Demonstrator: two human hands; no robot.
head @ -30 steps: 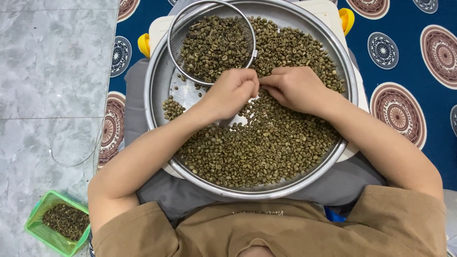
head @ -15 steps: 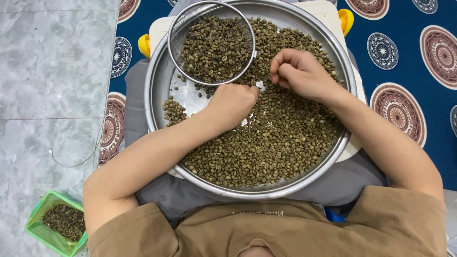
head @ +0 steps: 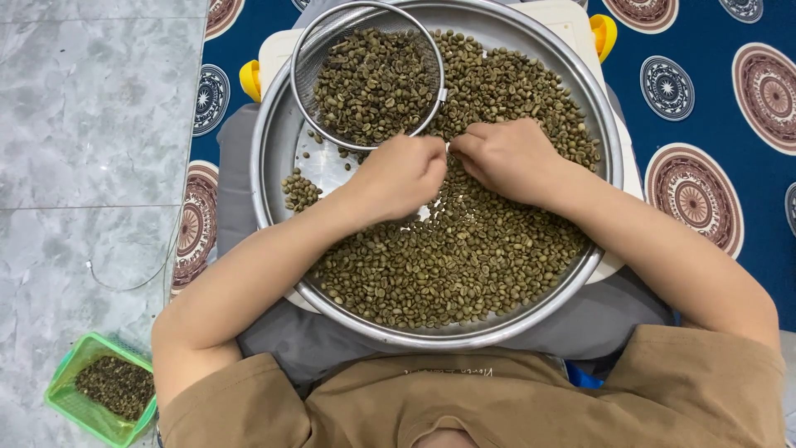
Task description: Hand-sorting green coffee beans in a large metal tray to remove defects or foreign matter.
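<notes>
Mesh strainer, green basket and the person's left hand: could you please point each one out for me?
Mesh strainer (head: 308, 58): head view, bare mesh on its left wall.
Green basket (head: 63, 373): head view, on its left rim.
Left hand (head: 398, 174): head view, on its back.

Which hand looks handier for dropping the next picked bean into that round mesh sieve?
Probably the left hand. Its knuckles sit right below the sieve rim, on the sieve's side of the metal tray. The right hand rests on the beans, farther from it.

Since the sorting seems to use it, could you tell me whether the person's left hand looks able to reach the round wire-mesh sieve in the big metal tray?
Probably yes: the left hand rests just below the sieve, nothing between them.
</notes>
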